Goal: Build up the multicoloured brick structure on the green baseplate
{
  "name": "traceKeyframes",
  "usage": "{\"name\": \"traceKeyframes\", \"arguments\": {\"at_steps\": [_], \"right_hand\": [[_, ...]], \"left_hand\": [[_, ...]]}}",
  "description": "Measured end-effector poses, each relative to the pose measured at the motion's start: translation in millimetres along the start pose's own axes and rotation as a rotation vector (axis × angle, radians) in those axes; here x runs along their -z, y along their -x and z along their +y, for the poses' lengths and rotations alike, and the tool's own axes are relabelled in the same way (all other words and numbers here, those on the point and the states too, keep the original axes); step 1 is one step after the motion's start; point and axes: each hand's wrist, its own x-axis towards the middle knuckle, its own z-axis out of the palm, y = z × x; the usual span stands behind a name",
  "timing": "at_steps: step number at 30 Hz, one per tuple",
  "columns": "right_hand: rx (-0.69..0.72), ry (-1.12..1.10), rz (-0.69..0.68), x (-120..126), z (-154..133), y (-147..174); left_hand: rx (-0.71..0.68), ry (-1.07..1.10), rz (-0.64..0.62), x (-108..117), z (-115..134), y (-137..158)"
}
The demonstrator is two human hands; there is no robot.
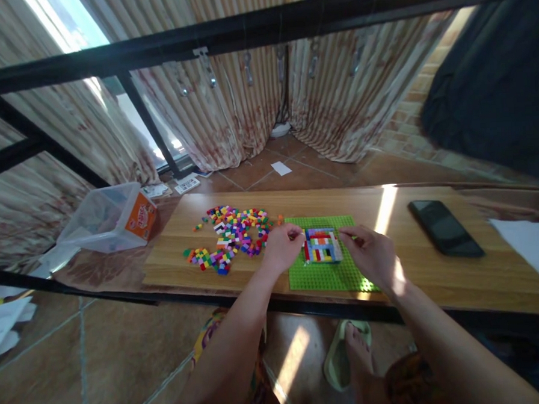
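Observation:
A small rectangular build of coloured toy bricks (321, 247) stands on a green studded baseplate (303, 280). Its walls are blue, red, white and other colours, with rows of bricks inside. My left hand (282, 248) is at the build's left side, fingers closed in a pinch; a tiny pale bit shows at the fingertips, too small to name. At the right side, my right hand (372, 254) has thumb and fingers pinched together close to the wall. Whatever it may hold is hidden. Left of the plate lies a spread of loose bricks (241, 230) in many colours.
A black phone (445, 228) lies right of the plate on the wooden table (400, 279), with white paper (527, 246) beyond it. A clear plastic bin (103, 220) with an orange label stands at the left. A dark metal rail (260, 30) crosses above the table.

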Motion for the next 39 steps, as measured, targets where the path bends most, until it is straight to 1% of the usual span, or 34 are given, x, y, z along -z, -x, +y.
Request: {"name": "traceKeyframes", "arguments": {"at_steps": [4, 7, 11, 16, 20, 24, 30, 39], "right_hand": [[0.005, -0.007, 0.010, 1, 1, 1], [0.010, -0.011, 0.015, 2, 1, 1], [0.007, -0.010, 0.016, 4, 1, 0], [0.017, -0.021, 0.020, 5, 0, 0], [0.038, -0.014, 0.021, 5, 0, 1], [0.050, -0.010, 0.010, 3, 1, 2], [0.056, 0.007, -0.019, 2, 1, 2], [0.081, 0.006, -0.054, 1, 0, 4]], "left_hand": [[0.030, -0.068, -0.013, -8, 5, -3], [0.024, -0.086, -0.026, -10, 8, -3], [0.042, -0.020, -0.090, -9, 5, -4], [0.099, 0.074, -0.138, -6, -5, -9], [0.074, 0.111, -0.153, -4, -11, -10], [0.054, 0.174, -0.180, -2, -10, -8], [0.046, 0.189, -0.174, -3, -8, -8], [0.070, 0.213, -0.184, -4, -6, -8]]}}
